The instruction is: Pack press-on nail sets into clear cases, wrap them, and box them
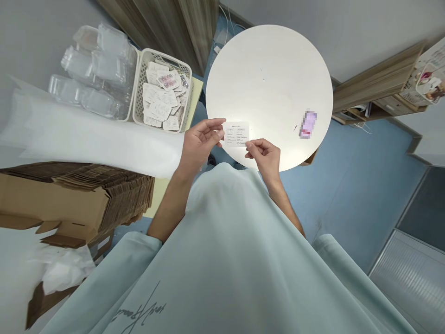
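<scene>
A small white printed card (pixel 236 134) is held up above the near edge of the round white table (pixel 267 60). My left hand (pixel 201 141) pinches the card's left edge between thumb and fingers. At its lower right corner, my right hand (pixel 266 155) grips it the same way. Lines of dark text in two columns face me, too small to read. To the right on the tabletop lies a pinkish-purple object (pixel 308 124), blurred by pixelation.
Left of the table, a white plastic basket (pixel 139 102) holds many similar cards (pixel 160 106). Beside it are stacked clear plastic containers (pixel 100 69), with white foam sheeting (pixel 104 144) and folded cardboard boxes (pixel 86 199) nearer me. A wooden shelf unit (pixel 378 93) stands at the right.
</scene>
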Demonstrator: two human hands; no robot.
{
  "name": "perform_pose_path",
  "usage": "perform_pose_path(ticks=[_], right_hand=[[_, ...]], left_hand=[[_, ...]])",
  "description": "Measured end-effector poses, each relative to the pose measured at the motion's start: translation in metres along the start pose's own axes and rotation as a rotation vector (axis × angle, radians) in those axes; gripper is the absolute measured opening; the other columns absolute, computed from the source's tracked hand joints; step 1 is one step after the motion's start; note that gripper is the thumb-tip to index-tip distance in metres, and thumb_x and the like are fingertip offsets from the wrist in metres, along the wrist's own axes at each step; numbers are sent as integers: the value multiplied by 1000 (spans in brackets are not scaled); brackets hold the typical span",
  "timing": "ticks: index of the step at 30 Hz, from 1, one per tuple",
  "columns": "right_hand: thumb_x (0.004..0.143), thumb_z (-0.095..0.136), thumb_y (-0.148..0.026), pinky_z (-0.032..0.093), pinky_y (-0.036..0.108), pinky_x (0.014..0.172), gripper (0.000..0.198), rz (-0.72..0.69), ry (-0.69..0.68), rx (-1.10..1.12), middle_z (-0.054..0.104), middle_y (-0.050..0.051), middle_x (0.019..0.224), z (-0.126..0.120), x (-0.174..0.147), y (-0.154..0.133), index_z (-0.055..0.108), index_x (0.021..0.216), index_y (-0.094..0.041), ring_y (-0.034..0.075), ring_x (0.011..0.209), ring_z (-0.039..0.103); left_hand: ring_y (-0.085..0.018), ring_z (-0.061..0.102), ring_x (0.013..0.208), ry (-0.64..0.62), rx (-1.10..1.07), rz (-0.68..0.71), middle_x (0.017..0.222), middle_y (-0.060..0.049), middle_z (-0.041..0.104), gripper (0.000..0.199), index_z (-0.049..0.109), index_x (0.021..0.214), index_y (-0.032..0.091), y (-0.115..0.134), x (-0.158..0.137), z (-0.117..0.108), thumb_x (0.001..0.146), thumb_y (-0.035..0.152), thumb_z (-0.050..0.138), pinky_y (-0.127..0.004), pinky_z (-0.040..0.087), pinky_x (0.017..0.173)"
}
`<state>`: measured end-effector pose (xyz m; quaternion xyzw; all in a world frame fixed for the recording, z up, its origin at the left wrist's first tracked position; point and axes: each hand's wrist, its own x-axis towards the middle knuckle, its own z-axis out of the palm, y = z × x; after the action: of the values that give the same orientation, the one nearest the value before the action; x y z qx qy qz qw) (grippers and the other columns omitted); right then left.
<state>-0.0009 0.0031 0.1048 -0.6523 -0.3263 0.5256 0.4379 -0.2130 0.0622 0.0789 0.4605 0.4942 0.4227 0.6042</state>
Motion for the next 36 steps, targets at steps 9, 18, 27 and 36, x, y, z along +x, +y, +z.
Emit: perform_pose_path(ticks=[9, 18, 27, 36], right_hand=[[86, 98, -68, 61, 32, 75, 46, 108, -203, 139, 74, -1, 81, -6, -1, -8, 79, 81, -25, 15, 72, 70], [79, 97, -83, 62, 31, 72, 61, 170, -244, 114, 75, 0, 79, -5, 4, -4, 76, 78, -25, 15, 71, 71], [94, 87, -79, 66, 35, 85, 52, -103, 8, -171, 85, 3, 108, 0, -7, -8, 86, 102, -28, 17, 85, 74], [102, 86, -67, 66, 37, 87, 37, -243, 17, -319, 81, 2, 104, 8, -14, -14, 86, 103, -30, 18, 87, 74]], left_hand=[[-33, 82, 128, -225, -252, -133, 127, -11, 86, 72, 74, 153, 30, -1, -2, -4, 92, 62, 97, -47, 69, 108], [-41, 80, 140, -364, -324, -231, 134, -15, 88, 62, 80, 144, 25, 16, -7, 9, 99, 67, 89, -60, 66, 121], [-37, 84, 133, -222, -211, -146, 130, -16, 89, 68, 75, 146, 27, -3, 1, 20, 96, 71, 90, -55, 73, 109], [-38, 77, 146, -183, -114, -111, 148, -20, 83, 81, 69, 157, 26, -2, 1, 26, 92, 65, 96, -52, 70, 115]])
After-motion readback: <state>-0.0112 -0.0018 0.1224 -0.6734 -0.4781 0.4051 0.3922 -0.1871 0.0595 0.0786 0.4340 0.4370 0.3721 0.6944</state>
